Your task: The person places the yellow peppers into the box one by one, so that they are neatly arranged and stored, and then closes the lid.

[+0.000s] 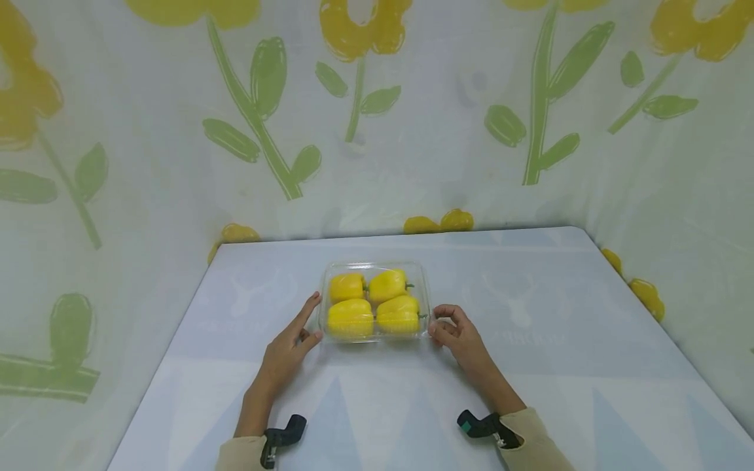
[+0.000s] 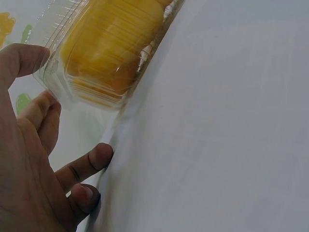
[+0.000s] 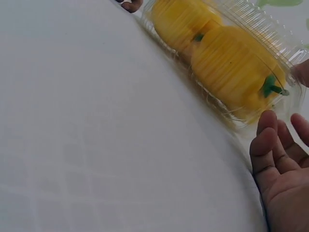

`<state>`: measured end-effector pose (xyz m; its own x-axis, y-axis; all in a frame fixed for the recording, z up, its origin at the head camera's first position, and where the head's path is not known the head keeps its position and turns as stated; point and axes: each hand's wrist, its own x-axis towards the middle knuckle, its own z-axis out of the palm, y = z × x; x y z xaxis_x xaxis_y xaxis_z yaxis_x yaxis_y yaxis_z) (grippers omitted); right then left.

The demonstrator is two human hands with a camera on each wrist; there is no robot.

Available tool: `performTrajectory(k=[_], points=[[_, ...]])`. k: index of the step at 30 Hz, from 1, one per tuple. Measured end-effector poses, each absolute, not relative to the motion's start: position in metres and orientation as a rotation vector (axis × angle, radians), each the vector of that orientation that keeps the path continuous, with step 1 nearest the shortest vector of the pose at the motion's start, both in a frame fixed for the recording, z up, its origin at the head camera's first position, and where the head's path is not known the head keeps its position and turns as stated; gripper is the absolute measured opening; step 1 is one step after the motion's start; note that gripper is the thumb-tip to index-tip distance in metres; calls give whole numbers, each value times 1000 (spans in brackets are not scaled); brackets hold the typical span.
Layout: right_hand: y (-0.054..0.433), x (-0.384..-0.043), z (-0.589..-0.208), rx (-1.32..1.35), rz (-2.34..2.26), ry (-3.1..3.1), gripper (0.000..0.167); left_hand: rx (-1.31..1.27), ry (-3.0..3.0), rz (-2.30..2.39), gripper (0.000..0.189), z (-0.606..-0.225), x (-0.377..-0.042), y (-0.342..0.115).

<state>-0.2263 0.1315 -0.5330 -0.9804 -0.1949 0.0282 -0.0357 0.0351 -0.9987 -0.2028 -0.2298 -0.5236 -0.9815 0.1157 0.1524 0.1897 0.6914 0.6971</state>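
A clear plastic clamshell box (image 1: 374, 338) sits on the table with several yellow bell peppers (image 1: 350, 318) inside, their green stems pointing right. On its left side is my left hand (image 1: 284, 356), forefinger stretched along the wall and thumb at the near corner. In the left wrist view, that hand's (image 2: 36, 145) thumb touches the box's rim while the lower fingers stand away from it. My right hand (image 1: 468, 343) is at the near right corner, fingers loosely bent. The right wrist view has the thumb of this hand (image 3: 282, 179) at the rim, with the other fingertips below the box's end.
A white table (image 1: 377, 405) with pale blue triangles and faint deer prints lies under the box. Behind and at both sides hangs a curtain (image 1: 436, 163) printed with yellow flowers. Each wrist carries a black camera mount (image 1: 285, 435).
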Motion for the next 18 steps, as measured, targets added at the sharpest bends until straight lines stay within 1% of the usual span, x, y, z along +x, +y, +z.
performTrajectory(k=[5,8,11,13,18], points=[[135,-227,-527,-442,-2030,2253,66,-237,-2783,-1210,64,-524,-202,-229],[135,-225,-515,-543,-1931,2365,74,-220,-2777,-1231,65,-524,-203,-230],[135,-224,-503,-639,-1838,2462,74,-221,-2768,-1263,66,-524,-203,-230],[135,-224,-499,-713,-1796,2498,71,-230,-2750,-1315,66,-524,-203,-229],[135,-229,-502,-857,-1741,2543,63,-253,-2632,-1456,70,-523,-202,-230]])
